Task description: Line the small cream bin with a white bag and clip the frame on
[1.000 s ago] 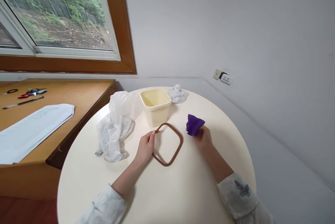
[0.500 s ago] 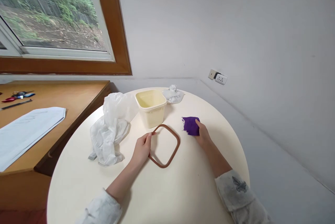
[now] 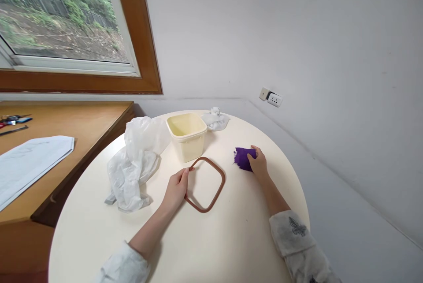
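My left hand pinches a thin brown frame by its left side. The frame is square with rounded corners and an open middle. Over on the right, my right hand grips a folded purple cloth at its right edge, the thumb lying across it. The cloth's left edge is frayed into loose threads. Just beyond the brown frame stands a pale yellow square tub, upright, with its top uncovered.
A crumpled translucent plastic bag lies left of the tub on the round white table. Behind the tub is a smaller knotted white bag. A wooden desk at the left holds paper sheets. A wall runs along the right.
My right hand has shifted its hold on the purple cloth, with the thumb now over it and the fingers at its right end. The view has turned slightly right.
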The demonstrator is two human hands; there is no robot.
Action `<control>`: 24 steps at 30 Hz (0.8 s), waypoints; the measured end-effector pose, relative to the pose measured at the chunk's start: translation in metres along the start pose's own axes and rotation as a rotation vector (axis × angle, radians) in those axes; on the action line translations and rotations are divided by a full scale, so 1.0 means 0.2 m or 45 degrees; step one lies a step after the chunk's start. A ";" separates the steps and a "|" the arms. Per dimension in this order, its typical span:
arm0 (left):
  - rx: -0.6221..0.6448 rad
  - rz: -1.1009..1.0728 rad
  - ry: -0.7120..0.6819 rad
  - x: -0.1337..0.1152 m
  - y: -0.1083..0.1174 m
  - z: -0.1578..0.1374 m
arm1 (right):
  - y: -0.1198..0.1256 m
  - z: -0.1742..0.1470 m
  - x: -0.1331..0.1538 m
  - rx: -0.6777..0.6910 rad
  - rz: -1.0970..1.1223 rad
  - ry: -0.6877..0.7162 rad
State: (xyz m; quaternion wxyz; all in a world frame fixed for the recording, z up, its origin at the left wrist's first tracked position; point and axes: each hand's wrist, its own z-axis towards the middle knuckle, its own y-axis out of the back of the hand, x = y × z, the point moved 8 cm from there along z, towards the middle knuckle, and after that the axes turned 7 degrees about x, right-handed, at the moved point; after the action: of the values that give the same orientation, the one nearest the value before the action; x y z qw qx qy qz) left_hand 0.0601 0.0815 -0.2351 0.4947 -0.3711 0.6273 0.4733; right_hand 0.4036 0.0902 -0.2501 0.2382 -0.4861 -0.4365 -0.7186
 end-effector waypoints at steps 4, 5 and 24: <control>0.008 -0.009 0.000 -0.01 0.00 0.00 | 0.02 0.00 -0.02 -0.030 -0.068 -0.014; 0.011 -0.006 -0.002 -0.02 -0.01 0.00 | 0.03 0.00 -0.01 -0.048 -0.100 -0.003; 0.095 -0.068 0.001 -0.05 -0.04 -0.02 | -0.42 -0.45 0.58 0.528 -0.469 0.922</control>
State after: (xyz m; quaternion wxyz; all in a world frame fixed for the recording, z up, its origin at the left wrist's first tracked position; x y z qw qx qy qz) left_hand 0.0689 0.0756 -0.2266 0.5202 -0.3693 0.6346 0.4362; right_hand 0.2474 0.0650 -0.1912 0.3362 -0.0599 -0.5389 -0.7700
